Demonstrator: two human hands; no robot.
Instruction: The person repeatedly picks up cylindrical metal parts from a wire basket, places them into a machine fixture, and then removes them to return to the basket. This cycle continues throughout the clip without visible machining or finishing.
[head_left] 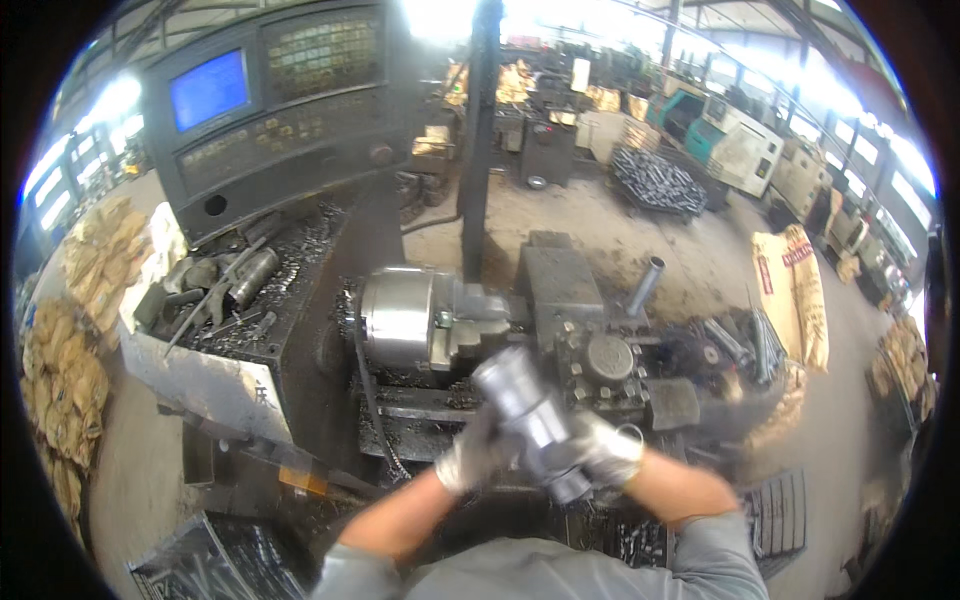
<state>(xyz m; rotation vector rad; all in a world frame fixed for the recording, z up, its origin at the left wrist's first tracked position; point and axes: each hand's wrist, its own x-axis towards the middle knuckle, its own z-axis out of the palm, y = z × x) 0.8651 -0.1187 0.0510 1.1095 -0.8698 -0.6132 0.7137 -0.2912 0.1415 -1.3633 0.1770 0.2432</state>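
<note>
A shiny stepped metal workpiece (530, 405), round and blurred by motion, is held at a tilt in front of the lathe. My left hand (476, 456), in a dirty pale glove, closes on its left side. On the other side my right hand (604, 452), gloved too, grips it near its lower end. Some fingers are hidden or smeared. Just beyond the workpiece is the lathe chuck (400, 318), a bright cylinder with stepped jaws (475, 335) facing right. Right of the chuck stands the dark tool turret (608, 360) with bolts on top.
A control panel (280, 90) with a blue screen rises at the left, above a chip-strewn tray (215, 370) holding tools. Metal parts fill a crate (210, 560) at lower left and a rack (778, 510) at lower right. A paper sack (795, 295) stands at right; a post (480, 150) rises behind.
</note>
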